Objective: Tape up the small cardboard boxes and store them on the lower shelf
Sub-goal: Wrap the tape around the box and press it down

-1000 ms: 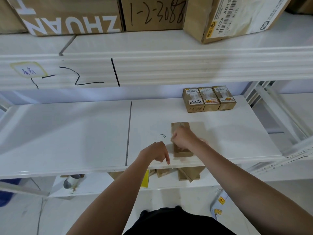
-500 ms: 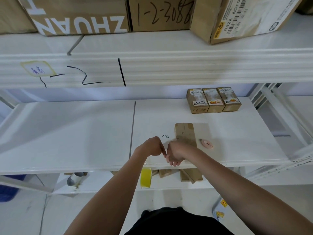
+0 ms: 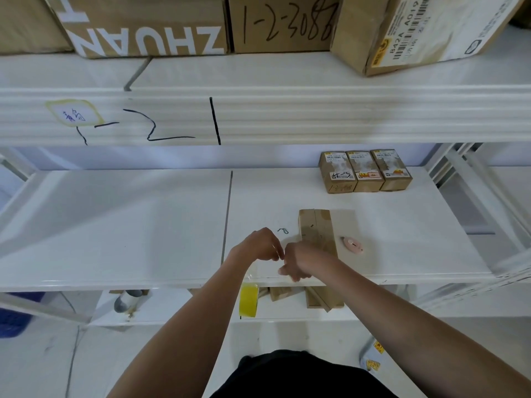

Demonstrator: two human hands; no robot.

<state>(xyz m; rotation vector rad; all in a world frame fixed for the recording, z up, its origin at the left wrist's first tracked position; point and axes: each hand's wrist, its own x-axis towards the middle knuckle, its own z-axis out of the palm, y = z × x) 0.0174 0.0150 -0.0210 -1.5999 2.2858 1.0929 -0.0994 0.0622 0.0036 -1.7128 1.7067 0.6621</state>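
on the far left a blue crate point(image 3: 13, 318) sits on the floor, and a grey-and-white cylinder point(image 3: 126, 300) lies on the lower shelf point(image 3: 172, 307). the left hand point(image 3: 260, 245) hovers over the front of the middle shelf point(image 3: 115, 225), fingers curled with the tips pinched together; clear tape seems to run from it down to the yellow tape roll point(image 3: 248, 300) hanging just under the shelf edge, but the film is too faint to be sure. the right hand point(image 3: 300, 261) is just beside the left, fingertips nearly meeting it, fingers bent down at the shelf edge; i cannot tell what it grips. behind that hand lies the small cardboard box point(image 3: 316, 229), long and narrow, plain brown, its flaps meeting in a seam along the top, near end hidden by the wrist. a pink cutter point(image 3: 352, 244) lies just right of it. at the back right three labelled boxes point(image 3: 365, 170) stand side by side, touching. more brown cardboard pieces point(image 3: 321, 298) rest on the lower shelf beneath. the shelving is white metal with black pen marks on the upper beam point(image 3: 287, 119); large cartons point(image 3: 149, 24) sit on top. the floor is pale.
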